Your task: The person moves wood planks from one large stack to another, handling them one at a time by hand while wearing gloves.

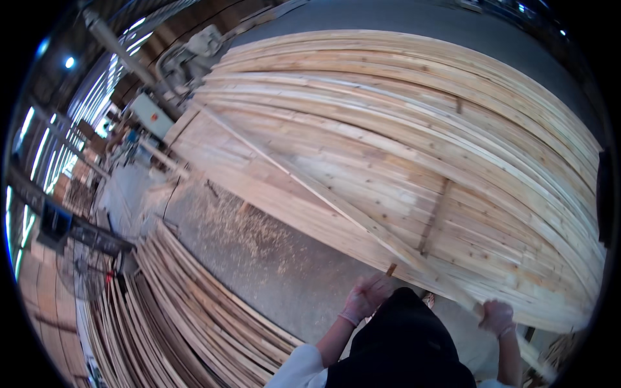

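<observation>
A long, narrow wooden strip lies slantwise over the pale boards, from their far left end to the near right. My right hand, in a thin translucent glove, is closed round its near part, and the strip runs on past the hand toward the lower right. My left hand, gloved too, is at the boards' near edge with its fingers curled. A small brown piece shows at its fingertips; whether the hand grips it I cannot tell. The dark clothing on my body hides part of the near edge.
A stack of long thin strips lies on the floor at the lower left. Sawdust and shavings cover the floor beside the boards. Farther left stand a grey machine box and a metal post. Dark crosspieces lie between boards.
</observation>
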Available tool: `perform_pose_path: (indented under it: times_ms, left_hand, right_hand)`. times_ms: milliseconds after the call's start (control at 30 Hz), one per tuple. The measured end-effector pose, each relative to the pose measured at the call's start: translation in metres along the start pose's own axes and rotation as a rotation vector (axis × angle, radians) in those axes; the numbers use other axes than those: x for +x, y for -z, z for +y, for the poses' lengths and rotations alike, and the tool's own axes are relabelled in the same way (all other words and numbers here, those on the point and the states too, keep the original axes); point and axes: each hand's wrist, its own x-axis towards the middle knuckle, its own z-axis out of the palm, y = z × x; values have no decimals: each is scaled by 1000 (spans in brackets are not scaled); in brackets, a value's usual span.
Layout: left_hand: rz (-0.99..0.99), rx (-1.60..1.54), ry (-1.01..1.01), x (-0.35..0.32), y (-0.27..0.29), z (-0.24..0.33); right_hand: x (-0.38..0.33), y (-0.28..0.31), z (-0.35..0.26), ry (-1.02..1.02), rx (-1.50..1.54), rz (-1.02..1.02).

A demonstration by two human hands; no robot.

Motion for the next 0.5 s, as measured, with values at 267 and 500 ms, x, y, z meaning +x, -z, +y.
perform_pose_path:
  times_ms: [267, 500]
  left_hand:
    - [349, 113, -148, 8, -32, -24]
    - [376, 78, -212, 17, -39, -36]
  right_hand:
    - [-85, -42, -35, 133, 527, -131]
    - [-145, -188, 133, 35, 39, -371]
